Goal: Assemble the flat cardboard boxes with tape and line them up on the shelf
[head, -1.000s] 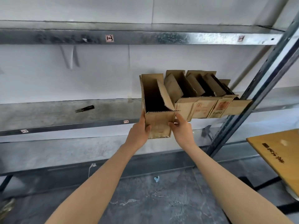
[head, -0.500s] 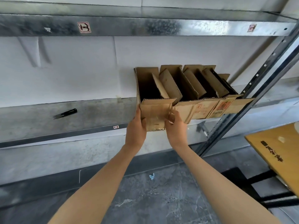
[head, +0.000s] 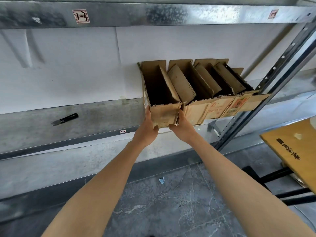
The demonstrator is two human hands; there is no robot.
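Observation:
An open-topped brown cardboard box (head: 164,113) rests on the grey metal shelf (head: 95,118), leftmost in a row. My left hand (head: 147,129) grips its left front corner and my right hand (head: 181,127) holds its right front corner. To its right stand several more assembled boxes (head: 213,106) side by side, flaps up, reaching to the slanted rack upright (head: 266,82). The held box touches its neighbour.
A small black cutter (head: 65,119) lies on the shelf to the left. An upper shelf beam (head: 153,14) runs overhead. A yellow wooden table (head: 294,154) stands at the right over a grey stone floor (head: 162,202).
The held box has gone further back onto the shelf and closer to the row. Both hands followed it forward, and my view shifted left.

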